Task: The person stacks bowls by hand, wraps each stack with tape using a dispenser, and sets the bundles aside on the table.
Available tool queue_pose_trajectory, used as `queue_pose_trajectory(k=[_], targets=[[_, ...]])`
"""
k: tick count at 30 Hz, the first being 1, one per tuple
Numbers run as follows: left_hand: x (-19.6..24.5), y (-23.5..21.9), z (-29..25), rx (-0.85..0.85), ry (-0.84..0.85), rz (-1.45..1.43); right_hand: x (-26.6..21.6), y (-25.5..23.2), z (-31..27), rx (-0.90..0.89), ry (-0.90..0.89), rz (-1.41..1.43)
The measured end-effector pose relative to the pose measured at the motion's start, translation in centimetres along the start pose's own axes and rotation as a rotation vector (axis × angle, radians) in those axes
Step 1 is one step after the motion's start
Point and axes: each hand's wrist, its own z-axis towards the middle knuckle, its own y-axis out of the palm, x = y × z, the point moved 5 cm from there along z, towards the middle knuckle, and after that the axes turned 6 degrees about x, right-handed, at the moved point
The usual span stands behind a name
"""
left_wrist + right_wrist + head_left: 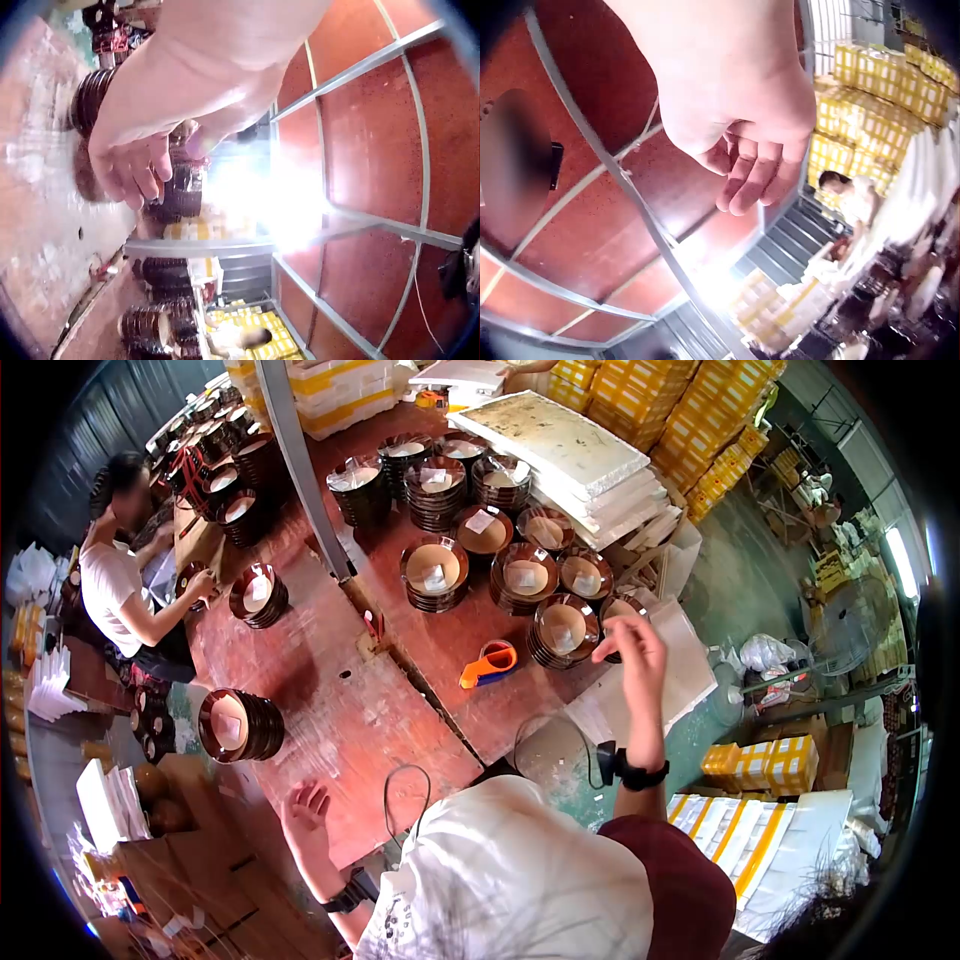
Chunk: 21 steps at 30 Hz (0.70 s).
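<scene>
My left hand (307,822) is raised at the table's near edge, fingers loosely bent, nothing in it. The closest thing to it is a stack of dark brown bowls (262,726) lying tilted, with a paper slip in the top bowl. In the left wrist view, the left hand (172,112) overlaps more stacks beyond. Empty too, my right hand (640,660) hovers at the right side, beside a bowl stack (563,630) with a pale inside. Its fingers (742,184) hang loosely curled in the right wrist view. An orange tape dispenser (488,665) lies left of this hand.
Several more bowl stacks (435,572) cover the table's far right part, beside piled white foam sheets (560,445). A metal post (300,460) rises at the seam of the red table (330,720). Across on the left, another person (120,580) handles a bowl.
</scene>
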Motion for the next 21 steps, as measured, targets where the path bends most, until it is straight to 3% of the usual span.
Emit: queue_pose_trajectory(k=[1, 4, 5, 7, 9, 12, 15, 17, 19, 20, 21], targets=[[-1.4, -0.2, 0.8, -0.034, -0.118, -0.072, 2.4, 0.2, -0.6, -0.034, 0.081, 0.043], [-3.9, 2.4, 1.2, -0.159, -0.225, -0.027, 11.8, 2.0, -2.4, -0.21, 0.282, -0.003], [-4.1, 3.3, 1.0, -0.167, -0.215, 0.009, 14.4, 3.1, -3.3, -0.292, 0.333, -0.158], [-4.4, 4.7, 0.4, -0.177, -0.193, 0.075, 19.6, 5.6, -4.7, -0.414, 0.21, -0.25], [-4.8, 5.3, 0.2, -0.216, -0.199, 0.078, 23.3, 8.3, -4.8, -0.475, -0.084, -0.538], [-4.3, 5.3, -1.3, -0.164, -0.179, 0.09, 23.2, 10.9, -4.3, -0.422, -0.333, -0.87], [-3.9, 3.0, -3.0, -0.115, -0.116, 0.059, 24.6, 12.2, -3.8, -0.531, -0.424, -0.856], [-3.6, 0.5, -4.5, -0.008, -0.115, 0.013, 24.2, 13.7, -3.9, -0.745, -0.331, -1.042], [-3.6, -2.7, -5.5, 0.053, -0.089, -0.003, 27.4, 13.9, -5.0, -0.65, -0.5, -1.067], [-2.4, -2.8, -7.0, 0.094, 0.034, 0.066, 26.8, 14.2, -5.7, -0.643, -0.468, -1.112], [-2.2, -4.5, -7.5, 0.163, 0.021, 0.001, 25.7, 14.2, -6.0, -0.629, -0.431, -1.167]])
